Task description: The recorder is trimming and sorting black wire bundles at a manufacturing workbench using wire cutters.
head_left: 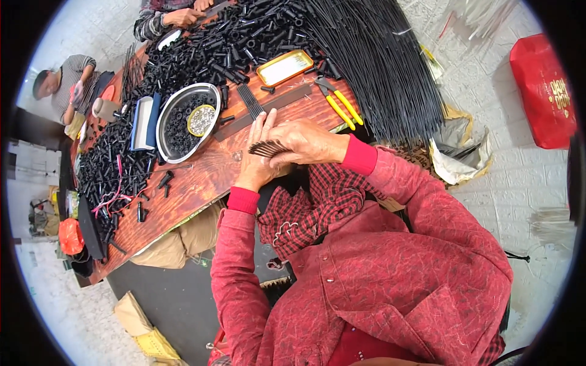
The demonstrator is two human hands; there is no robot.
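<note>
Both my hands are together over the near edge of the wooden table [162, 195], closed around several thin black rods [249, 99]. The rods' far ends lie side by side beyond my fingers, and their near ends fan out over my palm. My left hand [252, 169] is underneath, its fingers along the rods. From the right, my right hand [314, 141] grips them near the fanned ends. A dark flat bar [287, 99] lies on the table just beyond my hands. To its right rest pliers [342, 108] with yellow handles.
A metal bowl [213, 97] holds small black parts and a yellow dish of silvery bits. Nearby are a blue-and-white box [144, 122], a yellow-rimmed tray [285, 67], heaped black tubes [244, 36] and long black rods [384, 73]. Another person's hands [181, 17] work across the table; another person sits far left.
</note>
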